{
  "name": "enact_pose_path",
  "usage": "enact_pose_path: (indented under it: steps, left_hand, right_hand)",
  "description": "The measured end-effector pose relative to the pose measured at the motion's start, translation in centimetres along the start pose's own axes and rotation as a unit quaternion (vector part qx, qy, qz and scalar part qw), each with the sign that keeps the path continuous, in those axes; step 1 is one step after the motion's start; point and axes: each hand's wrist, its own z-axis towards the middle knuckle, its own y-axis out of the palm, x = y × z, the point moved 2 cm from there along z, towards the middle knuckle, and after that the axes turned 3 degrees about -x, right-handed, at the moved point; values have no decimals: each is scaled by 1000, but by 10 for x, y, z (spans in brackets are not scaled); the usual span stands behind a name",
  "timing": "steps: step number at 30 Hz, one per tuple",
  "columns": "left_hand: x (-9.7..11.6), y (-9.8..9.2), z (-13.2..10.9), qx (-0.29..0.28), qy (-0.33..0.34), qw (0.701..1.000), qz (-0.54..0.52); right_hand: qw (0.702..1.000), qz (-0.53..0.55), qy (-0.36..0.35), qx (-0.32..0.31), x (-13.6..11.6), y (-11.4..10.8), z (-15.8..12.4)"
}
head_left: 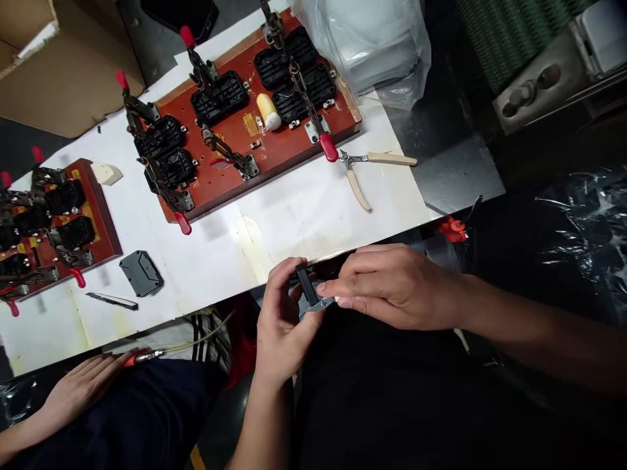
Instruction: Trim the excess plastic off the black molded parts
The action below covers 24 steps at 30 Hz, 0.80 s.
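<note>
Both my hands meet just below the near edge of the white table (304, 215). My left hand (281, 320) is closed around a small black plastic part (307, 285), held on edge. My right hand (392, 284) pinches a small silvery blade (324, 303) against the lower end of that part. Its fingers are pressed together.
A red-brown jig board (274, 147) with toggle clamps and black parts lies ahead. A second jig (100, 215) sits at the left. Cream-handled cutters (362, 173), a loose black part (141, 273) and a knife blade (112, 300) lie on the table. Another person's hand (81, 388) rests lower left.
</note>
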Motion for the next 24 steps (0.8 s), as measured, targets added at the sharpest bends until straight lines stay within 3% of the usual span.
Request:
enact_pose_path:
  steps: [12, 24]
  left_hand:
    - [4, 7, 10, -31, 18, 999, 19]
    - [1, 2, 3, -36, -6, 999, 15]
  right_hand:
    - [999, 25, -9, 31, 11, -2, -13]
    - [1000, 15, -20, 9, 7, 0, -7]
